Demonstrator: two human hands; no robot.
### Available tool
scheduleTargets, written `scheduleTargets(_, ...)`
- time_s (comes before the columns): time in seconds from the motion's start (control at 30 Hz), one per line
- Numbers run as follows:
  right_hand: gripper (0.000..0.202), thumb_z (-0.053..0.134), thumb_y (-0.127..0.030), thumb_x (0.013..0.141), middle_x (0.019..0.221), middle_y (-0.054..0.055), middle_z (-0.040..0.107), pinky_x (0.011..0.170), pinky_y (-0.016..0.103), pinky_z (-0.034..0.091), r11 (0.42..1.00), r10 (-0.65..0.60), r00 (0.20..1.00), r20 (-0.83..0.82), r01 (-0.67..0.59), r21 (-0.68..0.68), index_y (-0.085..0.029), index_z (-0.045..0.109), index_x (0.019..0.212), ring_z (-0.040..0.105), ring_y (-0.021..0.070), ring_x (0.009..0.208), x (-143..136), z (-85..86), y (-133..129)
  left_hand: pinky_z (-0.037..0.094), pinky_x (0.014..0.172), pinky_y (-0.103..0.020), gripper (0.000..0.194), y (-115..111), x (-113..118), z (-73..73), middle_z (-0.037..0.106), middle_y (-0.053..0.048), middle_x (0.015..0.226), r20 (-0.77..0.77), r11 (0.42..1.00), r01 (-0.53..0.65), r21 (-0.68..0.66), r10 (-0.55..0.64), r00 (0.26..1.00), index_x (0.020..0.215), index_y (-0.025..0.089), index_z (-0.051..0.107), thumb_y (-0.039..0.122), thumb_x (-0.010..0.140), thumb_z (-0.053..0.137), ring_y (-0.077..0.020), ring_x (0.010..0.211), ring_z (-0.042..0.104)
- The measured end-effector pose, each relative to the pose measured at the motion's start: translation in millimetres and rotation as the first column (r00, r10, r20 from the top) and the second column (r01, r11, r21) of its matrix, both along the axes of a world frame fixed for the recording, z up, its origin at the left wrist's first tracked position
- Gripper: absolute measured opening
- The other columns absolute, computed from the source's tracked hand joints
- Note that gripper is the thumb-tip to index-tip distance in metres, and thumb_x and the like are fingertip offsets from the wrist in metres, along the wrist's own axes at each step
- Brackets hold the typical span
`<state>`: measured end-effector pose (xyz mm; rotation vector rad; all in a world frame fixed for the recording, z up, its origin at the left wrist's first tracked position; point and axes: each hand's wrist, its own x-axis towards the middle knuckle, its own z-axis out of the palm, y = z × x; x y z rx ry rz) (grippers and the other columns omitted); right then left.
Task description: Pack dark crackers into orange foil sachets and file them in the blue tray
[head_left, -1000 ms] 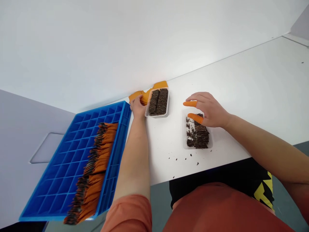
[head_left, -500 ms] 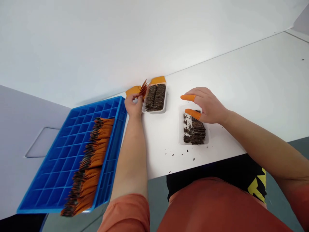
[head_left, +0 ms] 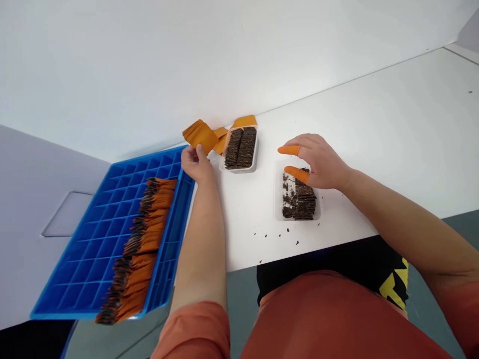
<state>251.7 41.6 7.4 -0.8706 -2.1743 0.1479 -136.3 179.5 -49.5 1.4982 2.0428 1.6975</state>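
My left hand [head_left: 196, 162] pinches a fanned stack of orange packets [head_left: 200, 136], raised beside the back tub. My right hand [head_left: 318, 160], with orange covers on thumb and index finger, hovers over the front tub [head_left: 277, 199]; its fingers are apart with nothing between them. Thin dark brown pieces [head_left: 306, 203] stand in a row on that tub's right side, with crumbs on its left. Two full rows of dark pieces [head_left: 240, 148] fill the back tub [head_left: 239, 170].
A blue divided tray [head_left: 80, 249] at the left bears a long row of orange packets with dark contents [head_left: 144, 249]. More orange packets [head_left: 245, 121] lie behind the back tub. Dark crumbs [head_left: 297, 243] are scattered near the table's front edge.
My left hand has moved slightly left and turned the orange packets so their flat faces show. My right hand has hardly moved. The view has shifted a little.
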Motion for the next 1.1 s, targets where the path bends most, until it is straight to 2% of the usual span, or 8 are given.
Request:
scheduleTargets(0.1, 0.043, 0.057, -0.044, 0.109, 0.137, 0.015, 0.08, 0.11, 0.056, 0.051, 1.0, -0.007, 1.0, 0.002, 0.007, 0.001, -0.02, 0.072, 0.141, 0.072, 0.0345, 0.127, 0, -0.2, 0, 0.068, 0.081, -0.038, 0.027, -7, 3, 0.5, 0.068, -0.012, 0.121, 0.056, 0.998, -0.065, 0.011, 0.064, 0.996, 0.124, 0.015, 0.064, 0.033, 0.104, 0.06, -0.0218, 0.097, 0.073)
scheduleTargets(0.27, 0.043, 0.058, -0.045, 0.108, 0.139, 0.016, 0.079, 0.112, 0.059, 0.051, 1.0, -0.006, 1.0, 0.003, 0.006, -0.027, -0.022, 0.072, 0.142, 0.071, 0.0362, 0.129, 0, -1.9, 3, 0.068, 0.099, -0.039, 0.049, -20, 11, 7.1, 0.069, -0.019, 0.139, 0.078, 0.997, -0.07, 0.033, 0.067, 0.995, 0.143, 0.014, 0.057, 0.019, 0.094, 0.066, -0.0258, 0.117, 0.076)
scheduleTargets(0.4, 0.047, 0.057, -0.045, 0.108, 0.142, 0.017, 0.078, 0.113, 0.058, 0.05, 0.999, -0.019, 1.0, 0.018, 0.02, -0.034, -0.019, 0.072, 0.144, 0.07, 0.036, 0.131, 1, -3.8, 5, 0.066, 0.1, -0.038, 0.104, -33, 17, 10.9, 0.054, -0.028, 0.167, 0.103, 0.997, -0.045, 0.065, 0.038, 0.994, 0.176, 0.021, 0.015, 0.011, 0.089, 0.069, -0.0228, 0.109, 0.08)
scheduleTargets(0.53, 0.046, 0.056, -0.045, 0.108, 0.14, 0.017, 0.078, 0.114, 0.059, 0.047, 0.999, -0.033, 0.999, 0.028, 0.034, -0.033, -0.019, 0.072, 0.143, 0.07, 0.036, 0.13, 1, -3.6, 4, 0.064, 0.09, -0.038, 0.123, -49, 24, 18.1, 0.032, -0.032, 0.182, 0.112, 0.985, 0.06, 0.159, -0.078, 0.991, 0.18, 0.027, -0.007, 0.011, 0.088, 0.074, -0.0132, 0.086, 0.072)
scheduleTargets(0.7, 0.042, 0.056, -0.046, 0.108, 0.137, 0.013, 0.079, 0.115, 0.06, 0.045, 0.999, -0.042, 0.999, 0.019, 0.042, -0.015, -0.025, 0.072, 0.141, 0.069, 0.0349, 0.127, 0, -2.2, 3, 0.063, 0.091, -0.044, 0.107, -72, 39, 42.2, 0.046, -0.025, 0.174, -0.074, 0.951, 0.133, 0.278, -0.117, 0.99, 0.178, 0.019, 0.004, 0.014, 0.092, 0.067, -0.0148, 0.082, 0.066)
scheduleTargets(0.87, 0.042, 0.057, -0.049, 0.11, 0.137, 0.013, 0.08, 0.121, 0.062, 0.043, 0.998, -0.062, 0.997, -0.049, 0.063, 0.006, -0.024, 0.072, 0.14, 0.07, 0.0342, 0.129, -2, -3.4, 4, 0.063, 0.107, -0.05, 0.073, -107, 71, 67.1, 0.056, -0.016, 0.156, -0.213, 0.871, 0.226, 0.436, -0.144, 0.966, 0.165, 0.023, 0.036, 0.037, 0.098, 0.062, -0.0325, 0.134, 0.069)
scheduleTargets(0.97, 0.047, 0.061, -0.052, 0.109, 0.142, 0.015, 0.078, 0.123, 0.06, 0.046, 0.997, -0.077, 0.985, -0.155, 0.073, -0.029, -0.021, 0.071, 0.143, 0.07, 0.0332, 0.135, -5, -4.1, 4, 0.064, 0.11, -0.053, 0.063, -134, 104, 73.4, 0.063, -0.006, 0.134, -0.165, 0.881, 0.29, 0.373, -0.245, 0.955, 0.159, 0.036, 0.04, 0.05, 0.1, 0.059, -0.0328, 0.132, 0.073)
scheduleTargets(1.1, 0.049, 0.071, -0.059, 0.103, 0.14, 0.014, 0.079, 0.121, 0.053, 0.054, 0.992, -0.002, 0.932, -0.363, -0.044, -0.119, -0.022, 0.073, 0.137, 0.071, 0.0287, 0.133, -10, 0.0, 2, 0.07, 0.1, -0.05, 0.046, -160, 143, 72.0, 0.069, -0.006, 0.116, 0.087, 0.846, 0.481, 0.231, -0.51, 0.856, 0.128, 0.034, 0.057, 0.058, 0.092, 0.073, -0.0312, 0.121, 0.079)
